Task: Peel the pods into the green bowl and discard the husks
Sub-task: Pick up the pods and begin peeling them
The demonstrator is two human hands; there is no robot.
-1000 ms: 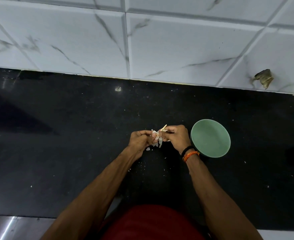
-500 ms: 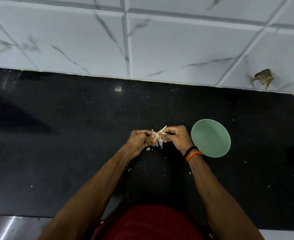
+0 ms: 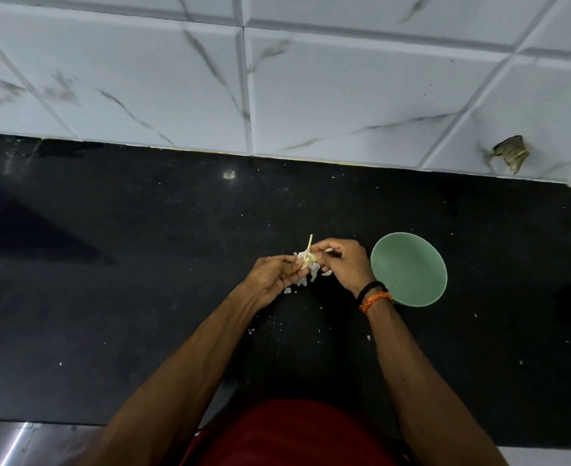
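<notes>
1. Pod [image 3: 307,264] is pinched betw. left hand [image 3: 270,280] & right hand [image 3: 344,264], fingers of both clamped on it, above counter [image 3: 143,297] mid-area.
2. Vs. 0.5 s ago: stalk now points up toward back edge; husk is pulled wider apart.
3. Green bowl [image 3: 408,269], just right of hands, looks empty; husk flakes [image 3: 289,290] lie below — peeling judged early.

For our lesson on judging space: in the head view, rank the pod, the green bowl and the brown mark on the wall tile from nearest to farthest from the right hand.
1. Pod: pinched by the right hand, on its left.
2. Green bowl: beside its wrist, on the right.
3. Brown mark: on the wall tile, far right and beyond.
</notes>
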